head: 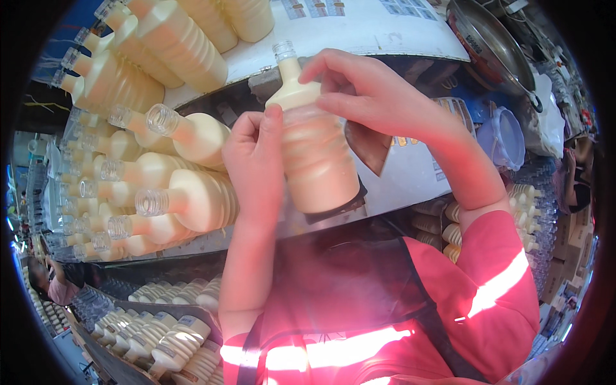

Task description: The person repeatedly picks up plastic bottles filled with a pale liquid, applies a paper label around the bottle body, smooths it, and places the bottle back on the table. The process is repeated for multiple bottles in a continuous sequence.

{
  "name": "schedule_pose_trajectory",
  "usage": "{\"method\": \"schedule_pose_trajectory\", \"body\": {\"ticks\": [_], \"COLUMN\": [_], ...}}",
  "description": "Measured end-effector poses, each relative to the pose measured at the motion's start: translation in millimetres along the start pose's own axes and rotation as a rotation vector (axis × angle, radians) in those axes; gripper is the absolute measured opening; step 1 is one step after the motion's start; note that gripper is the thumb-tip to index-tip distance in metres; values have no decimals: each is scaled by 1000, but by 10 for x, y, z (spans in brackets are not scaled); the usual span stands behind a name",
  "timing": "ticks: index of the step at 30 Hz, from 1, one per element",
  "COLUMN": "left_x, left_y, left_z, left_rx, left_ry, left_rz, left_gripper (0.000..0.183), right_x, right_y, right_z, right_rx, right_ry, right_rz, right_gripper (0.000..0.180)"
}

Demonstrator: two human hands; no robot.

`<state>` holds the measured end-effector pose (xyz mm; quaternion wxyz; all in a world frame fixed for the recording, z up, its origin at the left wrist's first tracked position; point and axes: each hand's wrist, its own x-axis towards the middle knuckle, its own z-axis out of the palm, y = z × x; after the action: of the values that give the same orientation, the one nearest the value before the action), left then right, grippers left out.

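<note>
A large ribbed bottle (320, 163) of cream-coloured liquid stands tilted before me at the table's near edge, its clear threaded neck without a cap. My left hand (257, 149) rests against its left side, thumb near the shoulder and fingers curled. My right hand (353, 91) is at the right of its shoulder, thumb and forefinger apart, fingertips at or very near the surface; whether they pinch anything thin I cannot tell. Close to my left hand stand many similar uncapped bottles (202, 199). Sheets of printed labels (409, 144) lie right of the bottle, beside a brown pointed piece (368, 147).
More filled bottles (180, 48) stand at the back left, near label sheets (317, 7) on the white table (365, 36). A metal pan (495, 43) and a pale blue bucket (503, 137) are at right. Crated bottles (178, 341) lie lower left; a person (55, 284) is beyond.
</note>
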<state>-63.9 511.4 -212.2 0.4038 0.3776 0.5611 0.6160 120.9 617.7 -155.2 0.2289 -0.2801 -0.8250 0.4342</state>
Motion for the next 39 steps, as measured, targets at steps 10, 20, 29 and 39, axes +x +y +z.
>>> {"method": "schedule_pose_trajectory", "body": {"ticks": [10,20,29,39], "left_x": [173,252,265,249], "left_y": [-267,-273,-345,-311], "left_z": [120,137,107,106], "left_rx": [48,-8,-247,-76], "left_ry": [136,-87,-140,-184], "left_rz": [97,-88,-118,-97], "left_gripper": [32,42,49,50], "right_x": [106,75,-68,-56], "right_y": [256,539,550,603], "right_z": [68,52,255,441], "right_rx": [-69,95,319,216], "right_ry": [61,87,254,340], "right_rz": [144,199,354,366], "right_gripper": [35,35,33,39]}}
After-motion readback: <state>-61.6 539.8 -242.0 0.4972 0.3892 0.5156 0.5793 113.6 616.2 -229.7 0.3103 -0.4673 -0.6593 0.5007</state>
